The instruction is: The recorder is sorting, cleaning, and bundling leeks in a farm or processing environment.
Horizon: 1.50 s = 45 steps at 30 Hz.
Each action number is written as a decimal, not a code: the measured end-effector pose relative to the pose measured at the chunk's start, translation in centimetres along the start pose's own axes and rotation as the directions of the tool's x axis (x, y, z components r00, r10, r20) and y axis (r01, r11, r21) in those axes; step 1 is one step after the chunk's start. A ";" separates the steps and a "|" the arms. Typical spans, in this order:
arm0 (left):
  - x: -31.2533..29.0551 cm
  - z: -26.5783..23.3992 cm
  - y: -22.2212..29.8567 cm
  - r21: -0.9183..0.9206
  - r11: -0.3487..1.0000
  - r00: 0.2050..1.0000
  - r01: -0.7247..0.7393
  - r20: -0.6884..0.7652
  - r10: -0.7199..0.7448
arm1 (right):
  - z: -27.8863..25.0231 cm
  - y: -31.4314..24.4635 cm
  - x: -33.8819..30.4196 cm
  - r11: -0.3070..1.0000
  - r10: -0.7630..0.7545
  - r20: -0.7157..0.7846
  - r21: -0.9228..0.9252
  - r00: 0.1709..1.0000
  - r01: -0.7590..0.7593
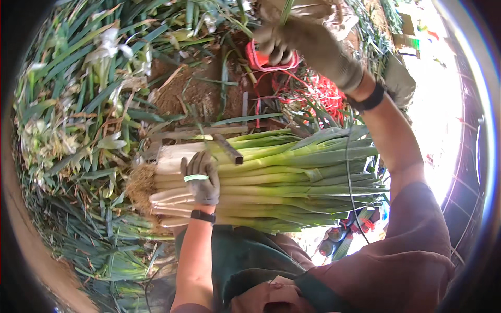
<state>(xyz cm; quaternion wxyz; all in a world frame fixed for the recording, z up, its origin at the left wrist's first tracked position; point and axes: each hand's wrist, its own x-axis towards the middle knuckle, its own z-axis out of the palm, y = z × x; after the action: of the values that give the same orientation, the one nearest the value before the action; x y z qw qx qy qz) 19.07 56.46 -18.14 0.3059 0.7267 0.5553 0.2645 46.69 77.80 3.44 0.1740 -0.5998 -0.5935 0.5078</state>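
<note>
A thick row of leeks (282,180) lies crosswise in front of me, with white stalks and roots at the left and green tops at the right. My left hand (201,180), in a grey-beige glove, lies on the white stalks with its fingers extended and thumb apart. A pale green strip crosses its fingers. Far out at the top, my gloved right hand (313,49) has its fingers curled in. A narrow green leaf (286,11) sticks up from that fist. Just beneath those fingers is a red plastic frame-like thing (255,56), partly covered by the hand.
A square metal bar end (228,148) juts over the stalks near my left hand. Red plastic strips (323,96) lie tangled beyond the leeks. Piled leek trimmings (68,120) cover the left side. A thin dark cable (348,172) hangs across the green tops.
</note>
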 end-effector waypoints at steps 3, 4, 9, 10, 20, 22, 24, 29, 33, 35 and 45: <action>0.5 -1.1 0.1 -0.167 0.986 1.000 0.011 0.027 -0.006 | 5.8 2.6 -0.5 0.752 -0.252 0.335 -0.522 0.908 0.402; 0.2 -1.5 -0.2 -0.203 0.979 0.999 0.000 0.040 0.008 | 7.7 3.4 -0.9 0.593 -0.308 0.443 -0.603 0.842 0.534; 0.6 -2.7 -0.4 -0.299 0.952 0.997 -0.069 0.003 0.074 | 13.3 7.6 -1.5 0.653 -0.299 0.473 -0.532 0.829 0.539; 0.9 -2.9 -0.2 -0.360 0.931 0.997 -0.068 -0.005 0.071 | 13.7 8.0 -1.6 0.643 -0.288 0.480 -0.544 0.829 0.538; 1.3 -6.6 3.0 -0.957 -0.019 0.887 0.289 0.276 -0.370 | 16.2 4.2 -5.8 0.331 -0.190 0.597 -0.708 0.779 0.623; 1.4 -7.5 2.5 -0.966 -0.057 0.883 0.252 0.254 -0.395 | 15.6 4.1 -6.2 0.300 -0.212 0.540 -0.757 0.814 0.581; 1.8 -8.5 1.8 -0.959 0.014 0.827 0.283 0.237 -0.509 | 13.8 5.3 -6.0 0.270 -0.208 0.375 -0.866 0.903 0.422; 1.7 -10.4 -0.6 -0.944 -0.004 0.745 0.329 0.262 -0.613 | 4.7 10.0 -3.6 0.172 0.161 -0.129 -0.973 0.978 -0.157; 1.0 -10.4 0.0 -0.951 0.099 0.837 0.295 0.207 -0.507 | 8.0 5.4 -2.9 0.549 0.025 -0.015 -0.835 1.000 -0.027; 1.0 -9.5 1.8 -0.960 -0.027 0.819 0.278 0.252 -0.516 | 13.4 1.2 -3.2 0.786 -0.128 0.212 -0.574 0.969 0.229; -0.7 -9.8 4.3 -0.562 -0.786 0.697 0.257 0.672 -0.252 | 24.7 2.1 -1.8 0.908 -0.374 0.490 0.022 0.787 0.418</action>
<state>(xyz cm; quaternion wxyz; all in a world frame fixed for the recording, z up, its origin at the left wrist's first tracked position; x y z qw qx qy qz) 14.58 56.43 -8.45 0.8296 -0.2417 0.2364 0.4444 28.07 65.98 -8.06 0.0964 -0.3227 -0.7519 0.5667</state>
